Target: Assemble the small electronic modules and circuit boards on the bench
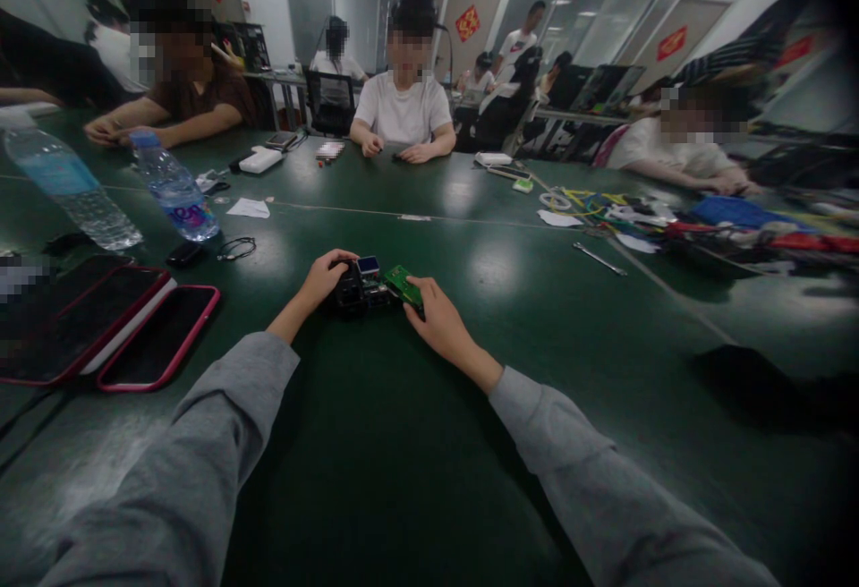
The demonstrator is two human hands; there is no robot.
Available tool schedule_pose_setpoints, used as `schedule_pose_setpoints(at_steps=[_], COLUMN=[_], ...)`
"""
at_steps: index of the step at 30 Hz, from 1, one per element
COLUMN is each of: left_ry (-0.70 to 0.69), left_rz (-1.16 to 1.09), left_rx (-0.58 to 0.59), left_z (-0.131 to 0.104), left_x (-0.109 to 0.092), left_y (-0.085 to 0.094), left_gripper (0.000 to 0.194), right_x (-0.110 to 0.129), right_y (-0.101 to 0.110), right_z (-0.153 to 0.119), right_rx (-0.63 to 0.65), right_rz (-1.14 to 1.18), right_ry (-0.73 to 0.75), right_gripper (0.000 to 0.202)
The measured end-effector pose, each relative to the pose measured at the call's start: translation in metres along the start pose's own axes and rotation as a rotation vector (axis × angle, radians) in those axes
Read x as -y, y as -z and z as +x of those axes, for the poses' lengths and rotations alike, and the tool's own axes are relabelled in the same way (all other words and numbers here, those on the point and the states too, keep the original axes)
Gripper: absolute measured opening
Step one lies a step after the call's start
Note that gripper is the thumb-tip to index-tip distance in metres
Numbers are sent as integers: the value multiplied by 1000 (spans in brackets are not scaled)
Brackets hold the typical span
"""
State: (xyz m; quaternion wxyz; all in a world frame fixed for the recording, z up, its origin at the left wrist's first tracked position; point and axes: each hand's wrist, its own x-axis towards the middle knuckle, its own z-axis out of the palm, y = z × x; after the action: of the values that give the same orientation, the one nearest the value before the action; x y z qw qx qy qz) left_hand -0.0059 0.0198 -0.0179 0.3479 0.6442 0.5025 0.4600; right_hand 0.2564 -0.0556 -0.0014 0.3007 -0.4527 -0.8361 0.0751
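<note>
My left hand (327, 278) is closed on a black plastic housing (350, 287), low over the green table. Beside the housing sits a small part with a dark bluish screen (369, 267), and below it are small parts too fine to make out. Between the thumb and fingers of my right hand (435, 314) is a green circuit board (401, 283), tilted toward the housing. The board's near end is hidden by my fingers. Whether board and housing are joined by a wire cannot be seen.
Two water bottles (178, 189) stand at the left, behind a red-edged phone (161, 336). A cable loop (236, 249) lies nearby. To the right are a wrench (599, 259) and a pile of cables (731, 220). A person in white (403, 108) sits opposite.
</note>
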Motion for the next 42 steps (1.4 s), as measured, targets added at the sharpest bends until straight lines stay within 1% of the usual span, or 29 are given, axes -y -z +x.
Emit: schedule_pose_setpoints(at_steps=[8, 19, 29, 37, 42], left_ry=[16, 20, 16, 39, 16], left_rz=[-4, 21, -13, -7, -10], left_rx=[-5, 3, 2, 4, 1], left_z=[0, -4, -1, -4, -3], left_x=[-2, -10, -6, -10, -9], left_y=[0, 1, 0, 0, 0], left_gripper=[28, 30, 27, 28, 27], right_x=[1, 2, 1, 3, 2], right_y=[0, 2, 0, 2, 1], right_z=[-1, 0, 1, 0, 0], right_rx=[33, 33, 27, 33, 36], right_rz=[-22, -15, -44, -28, -28], right_ry=[-9, -13, 9, -2, -4], right_gripper=[48, 47, 47, 47, 48])
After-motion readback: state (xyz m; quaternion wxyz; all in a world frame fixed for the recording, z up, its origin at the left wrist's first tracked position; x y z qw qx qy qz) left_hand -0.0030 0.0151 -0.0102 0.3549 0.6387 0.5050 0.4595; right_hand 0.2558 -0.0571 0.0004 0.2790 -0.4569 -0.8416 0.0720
